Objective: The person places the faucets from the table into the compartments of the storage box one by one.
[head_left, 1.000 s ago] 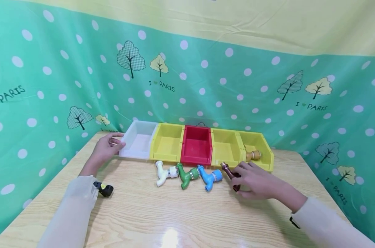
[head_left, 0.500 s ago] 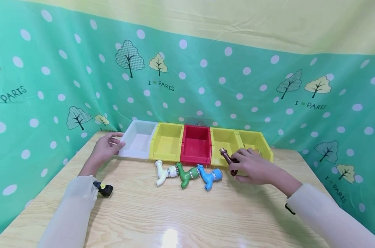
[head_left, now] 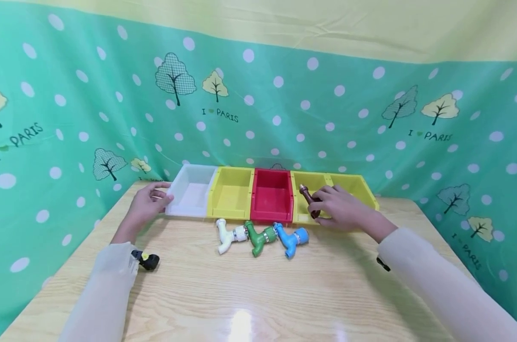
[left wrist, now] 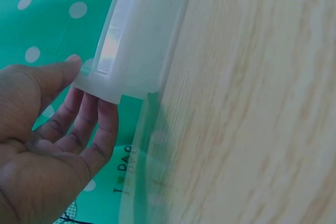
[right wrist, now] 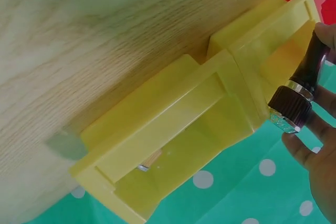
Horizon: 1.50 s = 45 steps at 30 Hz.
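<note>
In the head view my right hand [head_left: 339,208] holds a dark maroon tap [head_left: 311,201] over the yellow bin [head_left: 301,217] right of the red one. The right wrist view shows the tap's ribbed knob [right wrist: 290,104] between thumb and fingers. At the far left my left hand [head_left: 146,205] grips the corner of the white bin [head_left: 193,210], thumb at the rim and fingertips against the outer wall. A white tap [head_left: 226,237], a green tap [head_left: 257,240] and a blue tap [head_left: 290,241] lie on the table in front of the bins.
A red bin [head_left: 272,202] and another yellow bin [head_left: 230,197] stand between the white bin and the one under the right hand. The end yellow bin [right wrist: 178,150] holds a small tan-brown thing [right wrist: 150,160]. Polka-dot cloth [head_left: 280,95] hangs behind the wooden table [head_left: 190,294].
My right hand has lifted the maroon tap from the table and carried it up and back over the yellow bin. My left hand stays at the white bin.
</note>
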Each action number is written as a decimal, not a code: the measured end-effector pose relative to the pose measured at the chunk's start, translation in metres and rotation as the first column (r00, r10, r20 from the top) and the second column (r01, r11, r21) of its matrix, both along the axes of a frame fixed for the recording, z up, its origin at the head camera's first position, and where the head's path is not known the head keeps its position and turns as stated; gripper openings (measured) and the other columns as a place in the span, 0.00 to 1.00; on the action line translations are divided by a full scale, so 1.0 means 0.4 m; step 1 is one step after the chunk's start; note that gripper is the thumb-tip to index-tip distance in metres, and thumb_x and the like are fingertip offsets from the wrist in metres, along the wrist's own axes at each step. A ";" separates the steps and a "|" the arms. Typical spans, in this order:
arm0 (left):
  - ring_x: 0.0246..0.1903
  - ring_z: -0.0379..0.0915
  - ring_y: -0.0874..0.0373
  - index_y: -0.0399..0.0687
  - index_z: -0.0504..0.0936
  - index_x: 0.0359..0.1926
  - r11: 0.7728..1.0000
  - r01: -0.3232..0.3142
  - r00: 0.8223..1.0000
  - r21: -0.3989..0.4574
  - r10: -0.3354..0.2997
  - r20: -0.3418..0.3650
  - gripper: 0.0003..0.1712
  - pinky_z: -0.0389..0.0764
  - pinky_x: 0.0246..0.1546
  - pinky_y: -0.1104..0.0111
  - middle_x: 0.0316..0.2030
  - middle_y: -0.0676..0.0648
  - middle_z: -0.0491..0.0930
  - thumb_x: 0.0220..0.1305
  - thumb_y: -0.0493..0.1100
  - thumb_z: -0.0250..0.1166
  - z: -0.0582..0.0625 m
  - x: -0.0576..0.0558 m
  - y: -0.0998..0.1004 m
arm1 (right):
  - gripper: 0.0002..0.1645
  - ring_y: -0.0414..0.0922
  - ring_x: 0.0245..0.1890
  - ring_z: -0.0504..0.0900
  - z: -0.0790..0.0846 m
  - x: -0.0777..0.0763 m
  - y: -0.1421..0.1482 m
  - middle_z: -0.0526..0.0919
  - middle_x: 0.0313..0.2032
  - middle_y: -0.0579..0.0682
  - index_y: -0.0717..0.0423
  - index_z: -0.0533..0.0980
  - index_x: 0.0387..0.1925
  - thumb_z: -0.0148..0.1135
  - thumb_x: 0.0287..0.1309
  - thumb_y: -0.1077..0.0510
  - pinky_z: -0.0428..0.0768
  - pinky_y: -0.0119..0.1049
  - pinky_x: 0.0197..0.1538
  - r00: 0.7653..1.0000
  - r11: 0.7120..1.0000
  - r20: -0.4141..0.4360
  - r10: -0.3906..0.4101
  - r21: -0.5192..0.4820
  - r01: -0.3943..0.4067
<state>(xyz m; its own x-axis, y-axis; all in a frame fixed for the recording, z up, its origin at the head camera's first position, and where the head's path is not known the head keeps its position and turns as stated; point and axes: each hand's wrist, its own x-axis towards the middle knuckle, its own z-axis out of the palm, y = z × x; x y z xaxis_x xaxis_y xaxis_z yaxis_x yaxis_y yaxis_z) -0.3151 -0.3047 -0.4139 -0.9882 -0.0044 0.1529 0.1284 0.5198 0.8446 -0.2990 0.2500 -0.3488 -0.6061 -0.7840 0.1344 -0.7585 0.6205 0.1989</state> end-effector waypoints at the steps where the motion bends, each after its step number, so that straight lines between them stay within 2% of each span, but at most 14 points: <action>1: 0.46 0.76 0.41 0.43 0.68 0.72 1.000 -0.001 1.000 0.000 0.001 0.002 0.31 0.89 0.40 0.62 0.51 0.34 0.74 0.74 0.49 0.64 0.001 -0.001 0.001 | 0.10 0.54 0.52 0.76 0.002 -0.006 -0.002 0.83 0.52 0.53 0.39 0.83 0.44 0.71 0.61 0.47 0.78 0.54 0.52 1.000 1.000 0.007 -0.010 0.006 0.010; 8: 0.48 0.76 0.41 0.44 0.69 0.72 1.000 -0.001 1.000 0.006 0.001 0.008 0.32 0.88 0.38 0.66 0.52 0.34 0.74 0.74 0.49 0.65 0.009 -0.003 0.002 | 0.14 0.53 0.48 0.76 0.008 -0.047 -0.018 0.83 0.49 0.53 0.41 0.84 0.49 0.71 0.62 0.46 0.78 0.51 0.48 0.995 0.997 0.064 -0.075 0.034 0.073; 17: 0.48 0.76 0.41 0.43 0.68 0.72 1.000 0.006 1.000 -0.015 -0.006 0.009 0.32 0.88 0.39 0.66 0.52 0.34 0.74 0.74 0.49 0.64 0.012 -0.003 0.010 | 0.15 0.53 0.51 0.75 0.005 -0.086 -0.032 0.84 0.53 0.52 0.44 0.85 0.52 0.69 0.65 0.48 0.78 0.52 0.53 0.962 0.984 0.204 -0.179 0.046 0.173; 22: 0.48 0.76 0.42 0.43 0.68 0.72 1.000 0.007 1.000 -0.016 -0.007 0.006 0.32 0.88 0.39 0.65 0.52 0.33 0.74 0.74 0.49 0.64 0.009 -0.001 0.008 | 0.10 0.50 0.43 0.76 0.002 -0.109 -0.047 0.83 0.44 0.49 0.44 0.84 0.47 0.69 0.66 0.51 0.79 0.46 0.47 0.949 0.984 0.260 -0.176 0.071 0.162; 27: 0.47 0.77 0.44 0.42 0.68 0.72 1.000 0.002 1.000 -0.010 -0.002 0.019 0.32 0.88 0.39 0.65 0.51 0.34 0.74 0.74 0.48 0.64 0.002 0.004 0.005 | 0.05 0.45 0.38 0.76 -0.020 -0.132 -0.055 0.81 0.37 0.45 0.43 0.84 0.42 0.70 0.66 0.51 0.79 0.40 0.43 0.938 0.984 0.303 -0.171 0.093 0.149; 33: 0.45 0.77 0.46 0.43 0.67 0.73 1.000 0.005 1.000 -0.006 -0.005 0.018 0.33 0.88 0.39 0.66 0.51 0.35 0.74 0.74 0.49 0.64 -0.001 0.005 0.008 | 0.06 0.44 0.38 0.77 -0.033 -0.144 -0.057 0.82 0.36 0.42 0.43 0.85 0.44 0.70 0.66 0.52 0.82 0.40 0.46 0.919 0.979 0.337 -0.203 0.105 0.177; 45: 0.41 0.77 0.52 0.42 0.68 0.72 1.000 -0.004 1.000 -0.019 0.004 0.000 0.33 0.88 0.37 0.65 0.50 0.35 0.75 0.73 0.50 0.65 -0.006 0.004 0.006 | 0.04 0.44 0.37 0.78 -0.058 -0.157 -0.064 0.82 0.35 0.41 0.43 0.85 0.42 0.69 0.67 0.55 0.83 0.41 0.48 0.903 0.974 0.366 -0.225 0.112 0.197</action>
